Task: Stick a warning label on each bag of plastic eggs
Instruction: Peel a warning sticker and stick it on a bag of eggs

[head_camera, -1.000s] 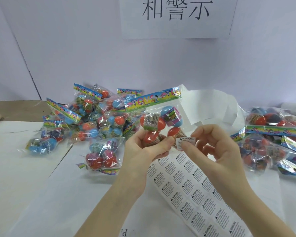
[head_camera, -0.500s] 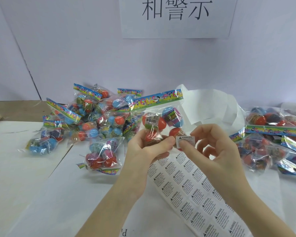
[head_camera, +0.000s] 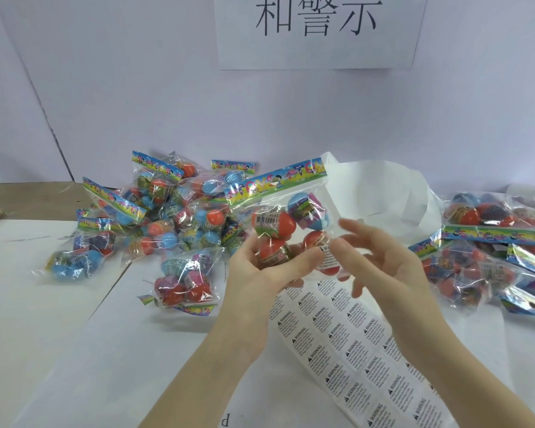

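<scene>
Bag in hand. My left hand grips one bag of plastic eggs from below, fingers curled round its lower eggs, thumb across the front. The bag is held upright above the table, its printed header card tilted up to the right.

A warning label sits on the bag's lower right front, against a red egg. Whether it is pressed flat all over I cannot tell. My right hand is just beside it, fingers spread and relaxed, holding nothing; the forefinger tip is at the label's edge, touching or barely off, blurred.

Progress, as I judge it: this bag looks labelled or nearly so, maybe needing a final press. Much is left. The heap of bags on the left and the heap on the right could be undone and done stock, but I cannot read labels on either, so I cannot say which is which.

Counts:
- Bag in hand: one, with four eggs showing, three red and one blue-and-purple.
- Left heap: roughly nine or ten bags, overlapping, exact number uncertain.
- Right heap: at least four or five, cut off by the frame edge.
- Label sheet: one, lying on the table under my hands, several columns, many labels unused.
- Crumpled white backing paper behind the bag: one piece.
</scene>
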### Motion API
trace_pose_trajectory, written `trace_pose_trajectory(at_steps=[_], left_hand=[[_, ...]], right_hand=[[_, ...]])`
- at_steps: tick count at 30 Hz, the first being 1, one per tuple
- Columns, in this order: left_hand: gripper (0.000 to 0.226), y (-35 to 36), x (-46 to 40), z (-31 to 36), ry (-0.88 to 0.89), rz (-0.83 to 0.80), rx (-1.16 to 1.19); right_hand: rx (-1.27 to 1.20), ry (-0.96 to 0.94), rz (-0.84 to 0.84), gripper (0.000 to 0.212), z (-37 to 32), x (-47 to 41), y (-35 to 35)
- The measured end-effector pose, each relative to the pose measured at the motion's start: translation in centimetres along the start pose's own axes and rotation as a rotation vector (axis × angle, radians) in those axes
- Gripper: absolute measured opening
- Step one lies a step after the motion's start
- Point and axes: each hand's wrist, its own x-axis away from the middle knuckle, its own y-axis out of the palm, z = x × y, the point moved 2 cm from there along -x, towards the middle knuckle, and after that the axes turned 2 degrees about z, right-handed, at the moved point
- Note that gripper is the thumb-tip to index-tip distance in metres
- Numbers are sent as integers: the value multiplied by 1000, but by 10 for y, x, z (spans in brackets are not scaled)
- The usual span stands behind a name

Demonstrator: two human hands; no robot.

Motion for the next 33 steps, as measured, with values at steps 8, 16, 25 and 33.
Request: trace_pose_trajectory(at_steps=[8,16,25,33], left_hand=[[25,2,1,-4,-10,-23,14],[23,4,1,-3,-11,-13,32],[38,4,1,-4,-4,-1,-6],[43,1,0,0,-8,-54,-62]], right_hand=[[-176,112,-89,33,1,2,3],[-140,65,-92,27,-4,4,5],[-142,124,-177,25,-2,0,-1],[-120,134,-265,31,-6,-1,-2]])
